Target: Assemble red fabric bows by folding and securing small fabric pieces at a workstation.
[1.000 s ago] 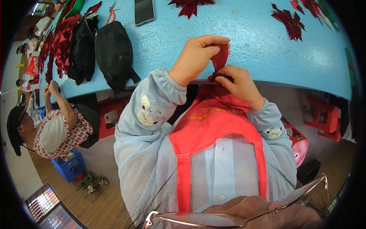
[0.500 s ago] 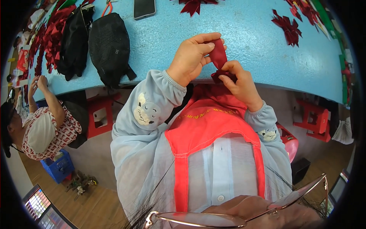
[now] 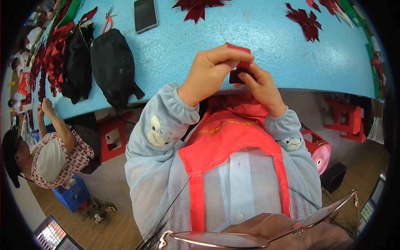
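Observation:
A dark red ribbon is folded between my hands, just above the near edge of the light blue table. My left hand has its fingers closed on the ribbon's upper, brighter part, bending it over. Lower down, my right hand pinches the gathered folds between thumb and fingers. The two hands nearly touch, and my left fingers partly hide the ribbon. Farther back on the table lie a dark red ribbon bow and, to its right, another bow.
At the left lie a black pouch, a second black bag, red-handled pliers, a phone and a heap of red ribbon pieces. A co-worker sits there. Red stools stand under the table.
My left hand has folded the upright ribbon strip over toward my right hand. Its fingers now cover more of the ribbon. The right hand keeps its pinch, and the view has shifted slightly.

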A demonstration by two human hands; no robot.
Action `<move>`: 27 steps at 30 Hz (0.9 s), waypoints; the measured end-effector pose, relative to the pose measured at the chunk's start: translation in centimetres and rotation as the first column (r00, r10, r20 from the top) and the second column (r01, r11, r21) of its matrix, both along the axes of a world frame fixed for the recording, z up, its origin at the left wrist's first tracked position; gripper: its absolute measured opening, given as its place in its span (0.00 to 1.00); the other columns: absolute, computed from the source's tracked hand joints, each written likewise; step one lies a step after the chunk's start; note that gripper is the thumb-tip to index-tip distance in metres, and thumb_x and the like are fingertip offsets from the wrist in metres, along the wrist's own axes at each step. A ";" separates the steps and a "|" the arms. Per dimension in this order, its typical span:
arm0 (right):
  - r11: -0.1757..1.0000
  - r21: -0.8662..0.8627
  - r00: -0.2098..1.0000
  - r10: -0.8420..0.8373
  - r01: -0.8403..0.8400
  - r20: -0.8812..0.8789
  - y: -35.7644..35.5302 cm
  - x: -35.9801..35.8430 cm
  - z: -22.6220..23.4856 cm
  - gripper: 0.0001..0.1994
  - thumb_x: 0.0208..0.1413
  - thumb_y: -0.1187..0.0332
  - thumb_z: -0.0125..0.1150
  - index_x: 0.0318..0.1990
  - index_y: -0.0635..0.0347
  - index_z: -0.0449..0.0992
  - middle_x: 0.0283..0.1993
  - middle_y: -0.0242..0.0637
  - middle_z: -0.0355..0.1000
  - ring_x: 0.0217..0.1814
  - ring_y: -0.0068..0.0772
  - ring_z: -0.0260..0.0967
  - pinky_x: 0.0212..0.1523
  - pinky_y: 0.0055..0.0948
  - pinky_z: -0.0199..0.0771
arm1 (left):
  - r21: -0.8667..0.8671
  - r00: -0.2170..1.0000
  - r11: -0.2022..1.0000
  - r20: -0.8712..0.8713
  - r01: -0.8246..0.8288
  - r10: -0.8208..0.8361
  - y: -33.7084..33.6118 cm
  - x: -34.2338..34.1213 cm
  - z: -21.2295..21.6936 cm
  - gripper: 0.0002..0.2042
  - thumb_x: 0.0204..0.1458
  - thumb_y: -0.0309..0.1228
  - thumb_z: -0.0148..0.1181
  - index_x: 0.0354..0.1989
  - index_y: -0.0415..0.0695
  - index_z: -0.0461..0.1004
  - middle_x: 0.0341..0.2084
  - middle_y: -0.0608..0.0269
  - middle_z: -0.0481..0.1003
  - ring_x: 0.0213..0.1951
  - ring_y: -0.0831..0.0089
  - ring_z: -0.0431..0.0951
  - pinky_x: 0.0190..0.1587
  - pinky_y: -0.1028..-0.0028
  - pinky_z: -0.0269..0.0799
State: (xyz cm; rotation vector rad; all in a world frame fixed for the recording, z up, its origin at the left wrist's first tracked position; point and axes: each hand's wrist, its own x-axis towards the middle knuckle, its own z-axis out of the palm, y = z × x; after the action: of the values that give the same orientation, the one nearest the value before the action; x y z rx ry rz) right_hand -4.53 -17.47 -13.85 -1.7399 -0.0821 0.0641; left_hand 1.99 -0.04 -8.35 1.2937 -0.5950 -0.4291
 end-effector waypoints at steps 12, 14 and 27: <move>0.986 0.087 0.980 -0.153 0.142 0.131 0.2 3.5 2.4 0.08 0.59 0.71 0.46 0.42 0.64 0.69 0.33 0.31 0.72 0.29 0.16 0.65 0.31 0.17 0.67 | 0.137 0.464 0.990 0.877 0.012 -0.127 0.7 -2.9 -1.0 0.06 0.39 0.16 0.56 0.25 0.41 0.75 0.32 0.57 0.75 0.41 0.61 0.76 0.54 0.54 0.61; 0.946 0.292 0.982 -0.172 0.143 0.075 1.1 4.0 3.7 0.08 0.59 0.71 0.46 0.42 0.63 0.70 0.34 0.31 0.72 0.30 0.15 0.65 0.30 0.16 0.67 | 0.178 0.359 0.982 0.922 -0.062 -0.144 0.6 -3.2 -1.6 0.05 0.39 0.16 0.55 0.23 0.40 0.74 0.34 0.58 0.75 0.42 0.61 0.75 0.55 0.47 0.57; 0.942 -0.099 0.718 -0.174 0.322 0.674 3.9 6.1 6.5 0.09 0.54 0.78 0.49 0.43 0.64 0.71 0.35 0.34 0.74 0.35 0.22 0.70 0.35 0.21 0.70 | -0.039 0.855 0.858 0.068 -0.513 0.514 0.0 -1.5 1.3 0.06 0.49 0.26 0.57 0.34 0.40 0.71 0.27 0.62 0.73 0.30 0.74 0.72 0.35 0.76 0.67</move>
State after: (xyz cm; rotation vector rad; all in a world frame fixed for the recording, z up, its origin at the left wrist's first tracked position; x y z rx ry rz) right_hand 1.53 -13.53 -7.35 -1.8971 -0.3698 -0.7847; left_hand 0.53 -0.09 -7.04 1.3942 -0.2919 0.0727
